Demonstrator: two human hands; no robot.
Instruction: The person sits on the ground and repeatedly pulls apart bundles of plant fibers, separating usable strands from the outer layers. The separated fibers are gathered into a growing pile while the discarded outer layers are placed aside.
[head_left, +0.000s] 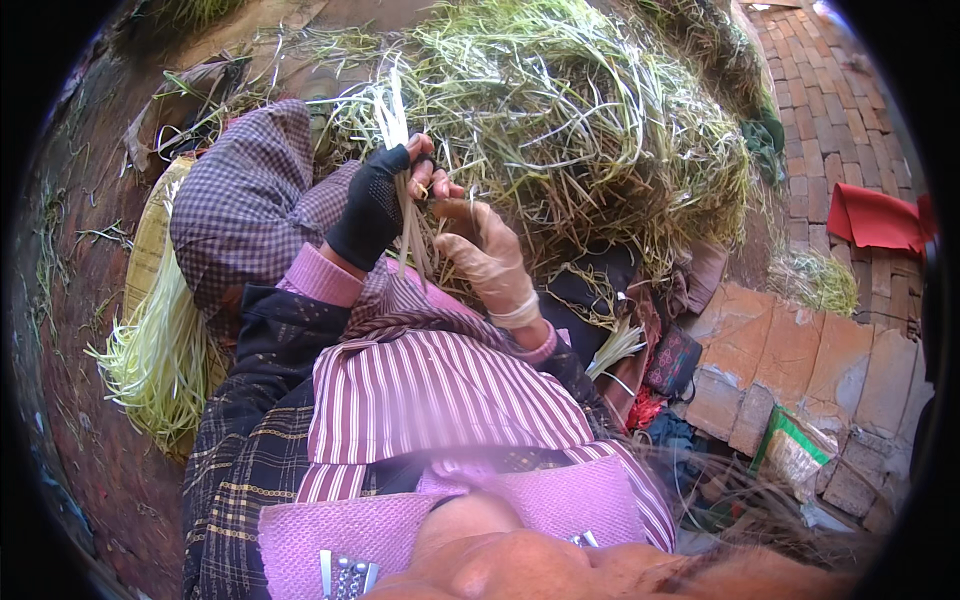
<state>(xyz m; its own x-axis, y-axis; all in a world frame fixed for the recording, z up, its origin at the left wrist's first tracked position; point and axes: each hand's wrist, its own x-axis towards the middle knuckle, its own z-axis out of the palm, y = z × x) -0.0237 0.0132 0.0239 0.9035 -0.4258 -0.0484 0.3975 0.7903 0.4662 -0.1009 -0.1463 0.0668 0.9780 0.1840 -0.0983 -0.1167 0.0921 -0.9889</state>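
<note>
My left hand (382, 196), in a black fingerless glove, grips a small bunch of pale chive-like stalks (391, 112). The leafy ends rise above the fist and the thin stems hang below it. Close beside it on the right is my right hand (491, 255), in a thin beige glove with a band at the wrist. Its fingers curl towards the left fingertips, with a brown patch between them; whether it pinches a stem cannot be made out. Beyond both hands lies a big tangled heap of the same greens (555, 112), with dry brown strands along its near side.
On my left, a bundle of long pale-green stalks (161, 360) lies on a yellow sack (144, 262). A smaller bunch (616, 349) is at my right, near a dark patterned pouch (673, 361). Further right are flattened cardboard (787, 341), a green-and-white packet (793, 450), red cloth (874, 217) and brick paving (825, 97).
</note>
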